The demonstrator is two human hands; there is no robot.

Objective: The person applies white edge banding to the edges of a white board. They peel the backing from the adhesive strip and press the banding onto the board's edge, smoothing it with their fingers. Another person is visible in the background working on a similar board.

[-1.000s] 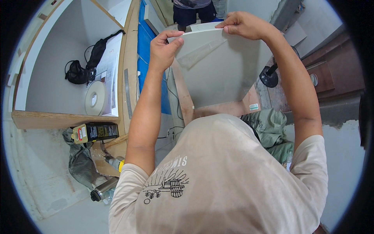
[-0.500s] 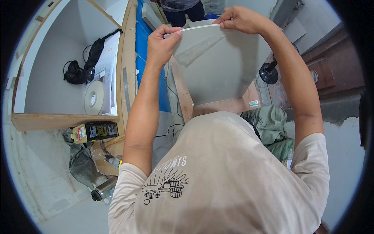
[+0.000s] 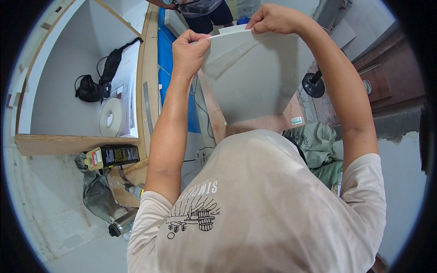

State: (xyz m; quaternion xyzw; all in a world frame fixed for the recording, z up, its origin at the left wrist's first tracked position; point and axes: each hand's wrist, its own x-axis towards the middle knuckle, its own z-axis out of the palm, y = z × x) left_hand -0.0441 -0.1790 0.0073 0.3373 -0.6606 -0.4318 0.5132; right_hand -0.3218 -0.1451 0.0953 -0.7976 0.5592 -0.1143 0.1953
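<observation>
A grey panel [image 3: 255,82] stands in front of me, with a wrinkled clear film strip [image 3: 227,59] across its upper part. My left hand [image 3: 189,52] grips the upper left of its top edge, thumb over the rim. My right hand [image 3: 275,20] pinches the same edge further right. A white piece shows just behind the rim between my hands. The panel's lower end rests at a pinkish plywood board [image 3: 293,111] bearing a small label.
Left: cabinet [image 3: 63,68] with black straps [image 3: 88,88], tape roll [image 3: 111,116]; below, metal can [image 3: 116,157], drill [image 3: 134,189], flask [image 3: 120,225]. Right: black suction cup [image 3: 313,85], green sacks [image 3: 309,141]. Beyond, a person [image 3: 205,13] stands near blue boards [image 3: 166,54].
Both my hands have moved slightly up and left along with the panel's top edge. The other person has shifted left, and their hand and arm now show at the top.
</observation>
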